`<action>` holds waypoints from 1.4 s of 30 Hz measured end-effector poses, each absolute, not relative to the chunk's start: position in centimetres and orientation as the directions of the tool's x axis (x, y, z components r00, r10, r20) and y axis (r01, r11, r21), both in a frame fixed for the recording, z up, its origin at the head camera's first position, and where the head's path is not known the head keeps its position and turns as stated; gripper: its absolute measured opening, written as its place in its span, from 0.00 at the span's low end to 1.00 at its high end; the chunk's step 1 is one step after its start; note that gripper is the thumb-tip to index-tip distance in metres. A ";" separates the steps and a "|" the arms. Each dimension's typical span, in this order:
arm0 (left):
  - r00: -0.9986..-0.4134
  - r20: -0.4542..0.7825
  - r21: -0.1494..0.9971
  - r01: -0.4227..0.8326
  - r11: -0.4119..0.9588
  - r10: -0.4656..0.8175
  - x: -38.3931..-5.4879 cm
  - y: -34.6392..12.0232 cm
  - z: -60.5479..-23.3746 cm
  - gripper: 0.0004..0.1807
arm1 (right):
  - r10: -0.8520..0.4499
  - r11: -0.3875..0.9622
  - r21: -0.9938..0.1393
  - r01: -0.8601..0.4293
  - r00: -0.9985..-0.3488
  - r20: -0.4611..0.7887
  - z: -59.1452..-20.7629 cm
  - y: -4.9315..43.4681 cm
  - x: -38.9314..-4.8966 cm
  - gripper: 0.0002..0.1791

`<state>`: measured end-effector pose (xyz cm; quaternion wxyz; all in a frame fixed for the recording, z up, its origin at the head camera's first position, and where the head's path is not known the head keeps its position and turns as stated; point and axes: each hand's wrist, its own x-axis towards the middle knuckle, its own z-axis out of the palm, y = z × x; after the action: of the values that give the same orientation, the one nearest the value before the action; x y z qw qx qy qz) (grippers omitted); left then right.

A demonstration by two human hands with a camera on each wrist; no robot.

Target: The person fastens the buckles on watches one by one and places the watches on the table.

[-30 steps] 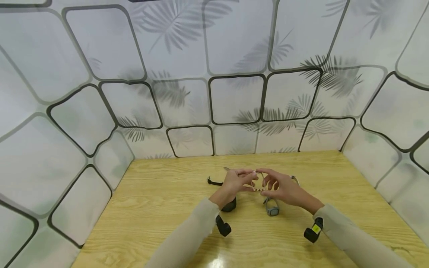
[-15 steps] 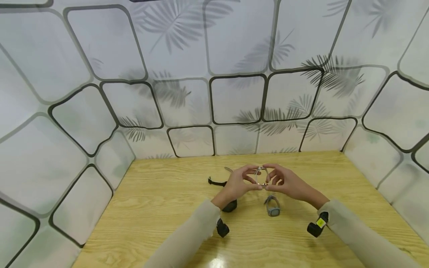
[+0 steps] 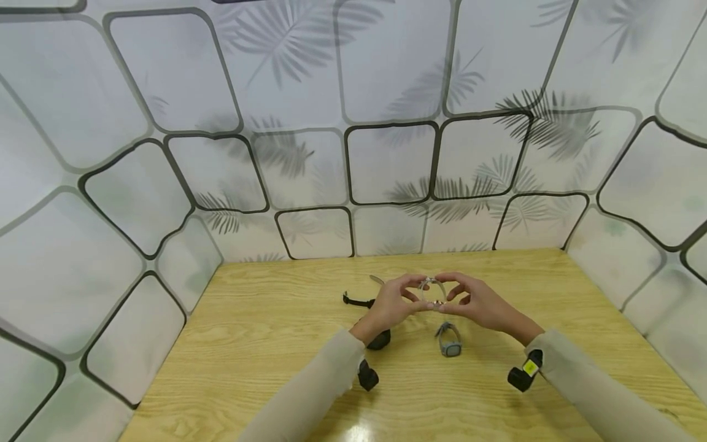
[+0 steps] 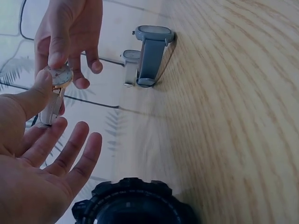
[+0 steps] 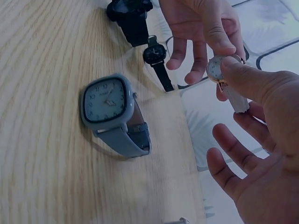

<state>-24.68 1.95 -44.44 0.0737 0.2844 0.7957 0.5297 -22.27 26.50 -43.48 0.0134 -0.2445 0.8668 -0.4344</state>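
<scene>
A wristwatch (image 3: 437, 304) with a pale strap bent into a loop is held up between both hands above the table. Its round dial has a gold-coloured rim, plain in the right wrist view. My left hand (image 3: 391, 304) pinches it from the left, thumb at the dial (image 4: 60, 77) and a fingertip at the strap's far end. From the right, my right hand (image 3: 479, 305) pinches it the same way, thumb on the dial's edge. Below them on the table stands a grey-blue square watch (image 3: 452, 349), strap looped. A bulky black watch (image 4: 135, 205) lies under my left wrist.
A smaller black watch (image 5: 155, 53) lies beyond the bulky one. Another small pale watch (image 4: 131, 60) stands behind the grey-blue one. Patterned cloth walls (image 3: 386, 227) border the wooden table (image 3: 265, 344) at the back and sides.
Both hands have moved slightly right and up with the pale-strapped watch, and its loop now faces the head view more squarely. Over the last half second they barely shift. The table's watches stay put.
</scene>
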 end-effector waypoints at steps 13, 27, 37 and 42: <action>-0.806 0.126 0.767 0.449 0.459 0.579 -27.0 3.5 -43.3 0.30 | -0.455 0.634 -0.653 -0.414 -0.883 0.118 -42.5 28.4 -24.8 0.35; -0.841 -0.026 0.723 0.357 0.591 0.540 -28.7 6.9 -44.3 0.28 | -0.453 0.728 -0.554 -0.403 -0.890 0.052 -44.5 29.5 -27.1 0.34; -0.859 -0.086 0.654 0.334 0.679 0.505 -28.8 8.5 -44.9 0.25 | -0.487 0.753 -0.474 -0.456 -0.871 0.064 -45.4 29.5 -27.5 0.30; -0.857 -0.069 0.645 0.353 0.678 0.511 -29.2 8.8 -45.5 0.15 | -0.496 0.752 -0.479 -0.452 -0.867 0.041 -45.3 29.5 -27.6 0.29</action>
<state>-29.18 8.76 -45.45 0.1227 0.2380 0.9076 0.3233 -27.58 29.55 -45.28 0.0445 -0.2536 0.9350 -0.2440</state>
